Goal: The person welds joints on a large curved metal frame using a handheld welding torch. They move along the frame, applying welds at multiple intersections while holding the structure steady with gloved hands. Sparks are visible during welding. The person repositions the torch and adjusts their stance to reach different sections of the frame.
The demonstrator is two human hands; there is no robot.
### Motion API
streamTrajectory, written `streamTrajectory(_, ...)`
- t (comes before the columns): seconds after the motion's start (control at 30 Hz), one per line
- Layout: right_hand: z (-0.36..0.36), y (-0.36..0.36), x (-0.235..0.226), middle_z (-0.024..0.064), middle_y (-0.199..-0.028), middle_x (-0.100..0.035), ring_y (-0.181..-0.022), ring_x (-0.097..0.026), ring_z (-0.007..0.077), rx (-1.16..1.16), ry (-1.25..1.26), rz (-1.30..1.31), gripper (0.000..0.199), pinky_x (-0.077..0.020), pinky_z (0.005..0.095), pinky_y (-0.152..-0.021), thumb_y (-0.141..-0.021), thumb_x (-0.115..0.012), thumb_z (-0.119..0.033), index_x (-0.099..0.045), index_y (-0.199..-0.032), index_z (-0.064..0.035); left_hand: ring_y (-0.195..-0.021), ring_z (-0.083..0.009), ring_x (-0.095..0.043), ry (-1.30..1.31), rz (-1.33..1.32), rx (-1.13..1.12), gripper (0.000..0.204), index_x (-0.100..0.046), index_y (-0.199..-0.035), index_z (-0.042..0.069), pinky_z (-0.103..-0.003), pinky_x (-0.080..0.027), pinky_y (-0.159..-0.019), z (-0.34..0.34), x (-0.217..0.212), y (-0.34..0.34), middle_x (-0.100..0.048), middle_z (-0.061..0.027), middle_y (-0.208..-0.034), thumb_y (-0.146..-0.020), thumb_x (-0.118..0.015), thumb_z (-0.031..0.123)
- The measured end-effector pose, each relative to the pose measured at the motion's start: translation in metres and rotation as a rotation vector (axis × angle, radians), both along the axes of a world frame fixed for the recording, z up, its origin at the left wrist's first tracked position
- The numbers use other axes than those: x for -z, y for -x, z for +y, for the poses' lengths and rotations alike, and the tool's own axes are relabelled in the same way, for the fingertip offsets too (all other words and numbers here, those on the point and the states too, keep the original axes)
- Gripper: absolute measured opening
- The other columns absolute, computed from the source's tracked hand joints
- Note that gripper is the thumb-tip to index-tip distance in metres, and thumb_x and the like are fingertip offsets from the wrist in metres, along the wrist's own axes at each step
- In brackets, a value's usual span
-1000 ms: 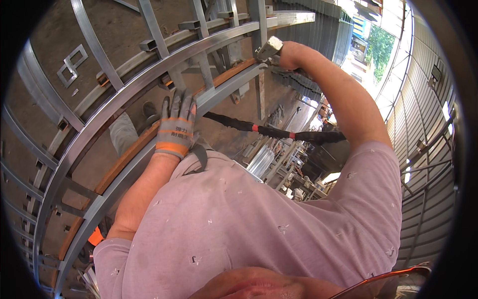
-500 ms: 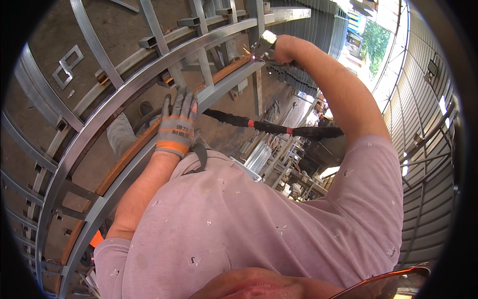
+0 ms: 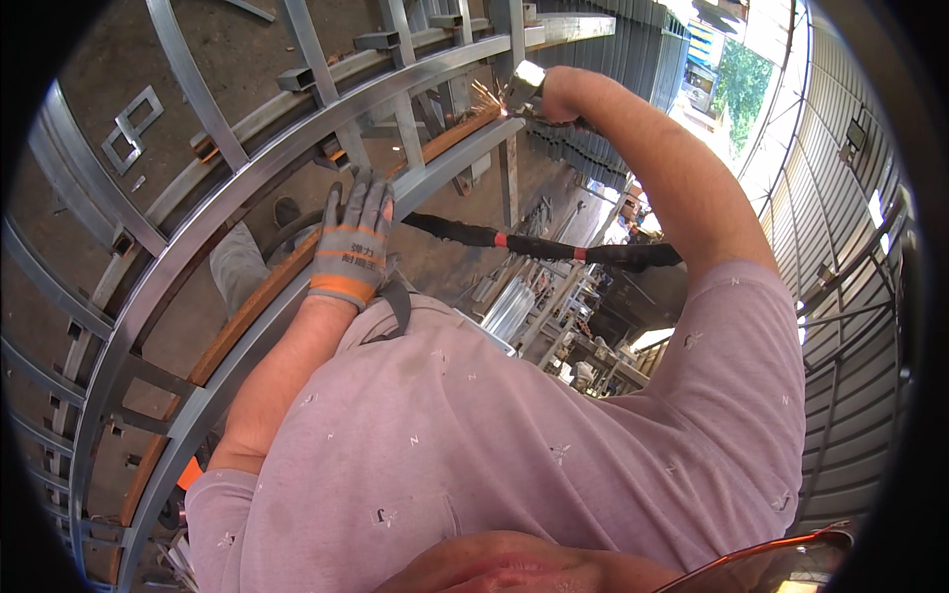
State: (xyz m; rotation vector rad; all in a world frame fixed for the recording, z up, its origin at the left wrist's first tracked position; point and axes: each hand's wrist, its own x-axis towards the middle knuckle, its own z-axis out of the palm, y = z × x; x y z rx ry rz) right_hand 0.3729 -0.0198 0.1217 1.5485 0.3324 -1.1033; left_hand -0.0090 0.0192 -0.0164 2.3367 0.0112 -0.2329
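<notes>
My left hand [image 3: 350, 242], in a grey glove with orange bands, lies over a grey square metal tube [image 3: 450, 170] and the brown rusty strip [image 3: 460, 131] along it. Its fingers are stretched out flat. Further off, at the tube's far end, my right hand [image 3: 563, 96] is closed around a welding torch, mostly hidden by the hand. A pale, boxy piece [image 3: 528, 79] shows at its front. A bright point with orange sparks [image 3: 486, 96] glows where the torch meets the end of the strip.
A curved metal frame [image 3: 287, 138] with several crossbars spans the left side. A black sleeved cable [image 3: 539, 249] with red bands hangs below the tube. Joined square metal plates [image 3: 133, 130] lie on the floor. Metal stock [image 3: 509, 311] and corrugated sheets [image 3: 603, 79] stand beyond.
The sparks have grown into a wider spray towards the upper left. Both hands stay nearly in place; the view has shifted slightly.
</notes>
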Motion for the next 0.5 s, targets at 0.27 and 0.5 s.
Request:
streamTrajectory(0.27, -0.0008, -0.0005, -0.0019, 0.0154, -0.089, -0.079, -0.076, -0.078, 0.0281, -0.001, 0.000, -0.026, 0.023, -0.0611, 0.0413, -0.071, -0.094, -0.060, -0.014, -0.078, -0.096, 0.0000, -0.163, -0.0324, -0.022, 0.039, -0.005, -0.003, 0.099, -0.041, -0.162, 0.003, -0.061, -0.018, -0.131, 0.0018, -0.0003, -0.0013, -0.033, -0.0159, -0.172, -0.079, -0.079, 0.042)
streamTrajectory(0.5, -0.0009, -0.0018, -0.0074, 0.0155, -0.089, -0.078, -0.076, -0.077, 0.0287, 0.010, -0.028, -0.037, 0.024, -0.0614, 0.0414, -0.071, -0.094, -0.058, -0.013, -0.077, -0.098, 0.0008, -0.163, -0.0324, -0.022, 0.019, 0.001, 0.013, 0.101, -0.038, -0.163, 0.003, -0.060, -0.019, -0.130, 0.0017, -0.0005, -0.0016, -0.033, -0.0160, -0.171, -0.082, -0.078, 0.049)
